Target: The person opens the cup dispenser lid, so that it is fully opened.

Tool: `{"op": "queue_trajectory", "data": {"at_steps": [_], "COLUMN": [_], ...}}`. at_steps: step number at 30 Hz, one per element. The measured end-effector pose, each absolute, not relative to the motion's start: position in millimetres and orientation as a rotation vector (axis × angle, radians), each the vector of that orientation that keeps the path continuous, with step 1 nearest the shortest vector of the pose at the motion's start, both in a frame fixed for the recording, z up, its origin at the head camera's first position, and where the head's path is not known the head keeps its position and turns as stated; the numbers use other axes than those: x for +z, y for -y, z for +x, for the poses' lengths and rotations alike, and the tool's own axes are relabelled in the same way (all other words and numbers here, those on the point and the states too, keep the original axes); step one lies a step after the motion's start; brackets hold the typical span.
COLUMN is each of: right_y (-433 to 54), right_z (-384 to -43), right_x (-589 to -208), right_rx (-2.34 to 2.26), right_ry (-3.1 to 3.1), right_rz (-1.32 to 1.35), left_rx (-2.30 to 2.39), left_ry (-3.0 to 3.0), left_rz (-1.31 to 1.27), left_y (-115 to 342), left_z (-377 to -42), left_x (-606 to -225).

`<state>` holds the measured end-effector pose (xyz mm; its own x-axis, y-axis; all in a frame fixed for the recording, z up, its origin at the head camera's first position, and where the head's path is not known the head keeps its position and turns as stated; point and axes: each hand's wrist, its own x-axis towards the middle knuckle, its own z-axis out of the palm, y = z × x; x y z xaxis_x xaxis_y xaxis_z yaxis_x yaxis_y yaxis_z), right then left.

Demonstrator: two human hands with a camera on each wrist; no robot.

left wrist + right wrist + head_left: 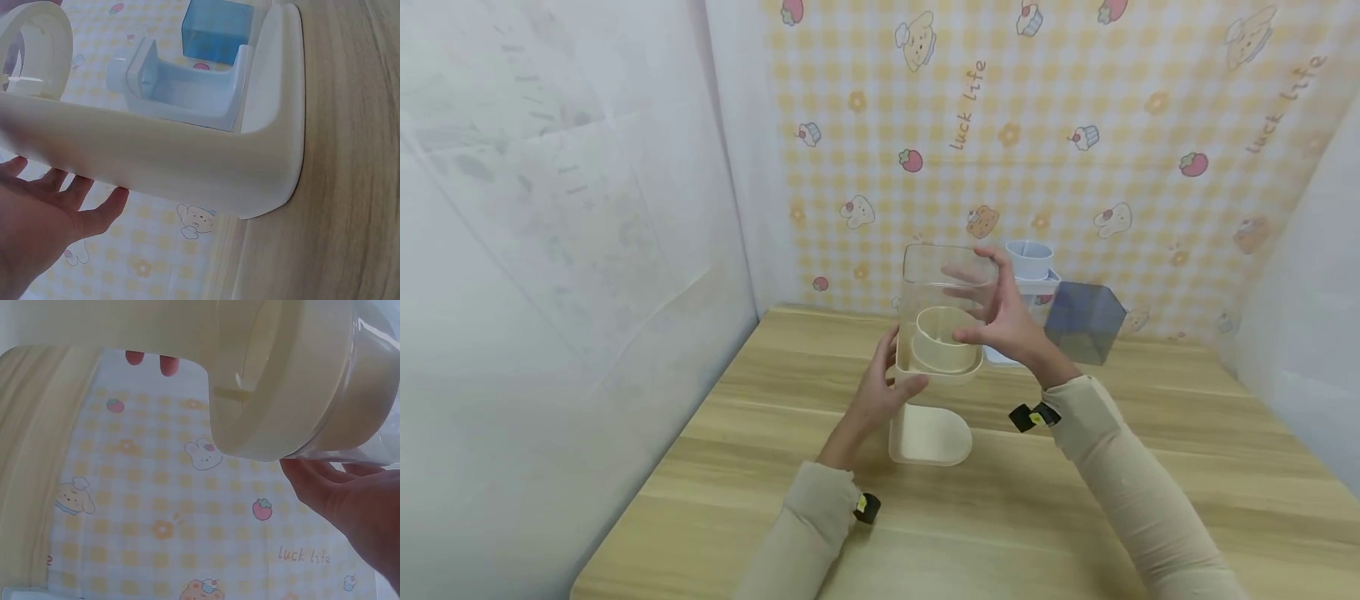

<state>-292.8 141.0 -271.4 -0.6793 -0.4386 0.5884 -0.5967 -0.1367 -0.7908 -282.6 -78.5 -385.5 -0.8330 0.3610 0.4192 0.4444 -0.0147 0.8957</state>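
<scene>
A cream C-shaped stand [934,437] stands on the table, with a round cup [943,357] in its upper tray. My left hand [880,393] holds the upper tray from the left, thumb along the front. In the left wrist view its fingers [103,215] lie against the column [156,156]. A clear, open-topped container [928,265] sits around the cup over the tray. My right hand [1009,321] grips it from the right, with fingers behind and thumb in front. The right wrist view shows the container's clear wall [369,381] at the tray rim [325,381].
Behind to the right stands a similar pale blue stand [1030,265] with a round cup on top. Next to it is a translucent dark blue container [1084,321]. The wooden table [760,467] meets a patterned curtain [842,150] at the back and a white sheet [587,292] at left.
</scene>
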Motion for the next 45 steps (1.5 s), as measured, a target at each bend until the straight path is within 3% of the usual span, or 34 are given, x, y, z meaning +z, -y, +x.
{"op": "queue_trajectory", "data": {"at_steps": [9, 36, 45], "right_y": [-134.8, -136.2, -132.5], "right_z": [-292.5, -294.9, -285.3], "right_x": [-270.3, -276.2, -272.6], "right_rx": [1.847, 1.448, 1.623], "right_ry": [2.039, 1.901, 2.018], "right_rz": [1.168, 1.283, 1.063], "left_rx": [-1.95, -1.761, -1.899], "left_ry": [2.195, 2.197, 2.173], "left_rz": [-0.794, -0.856, -0.845], "left_y": [78.5, 75.8, 77.3], "left_z": [-281.4, -274.8, -274.0], "left_x": [-383.2, -381.6, -390.1]}}
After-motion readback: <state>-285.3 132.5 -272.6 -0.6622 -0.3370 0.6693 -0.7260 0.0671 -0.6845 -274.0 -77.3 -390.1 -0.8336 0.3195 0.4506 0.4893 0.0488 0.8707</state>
